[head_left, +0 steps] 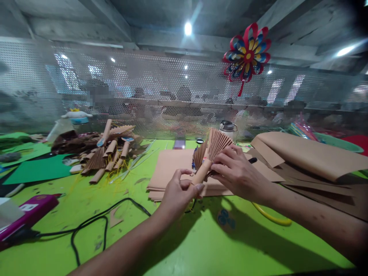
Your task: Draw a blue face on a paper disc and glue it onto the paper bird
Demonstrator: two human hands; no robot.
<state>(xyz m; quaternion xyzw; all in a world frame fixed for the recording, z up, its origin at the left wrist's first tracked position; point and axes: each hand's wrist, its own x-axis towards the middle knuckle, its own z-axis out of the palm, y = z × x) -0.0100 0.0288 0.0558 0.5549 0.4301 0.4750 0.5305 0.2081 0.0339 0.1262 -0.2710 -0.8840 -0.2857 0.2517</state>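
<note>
A brown paper piece with a rolled tube (202,171) and pleated fans (217,144) is held up between my two hands. My left hand (181,188) pinches the lower end of the tube between thumb and fingers. Around the base of the right-hand fan, my right hand (234,168) has its fingers bent against the folds. Its fingertips and part of the fan are hidden behind the hand. Below and behind them lies a stack of light brown paper sheets (169,165) on the green table (184,249).
A pile of similar fan-and-tube pieces (112,153) lies at the left. Black cord (94,220) runs from a purple box (36,211). Large brown sheets (310,153) and a yellow ring (273,218) are at the right. A bottle (228,128) stands before the perforated screen (161,84).
</note>
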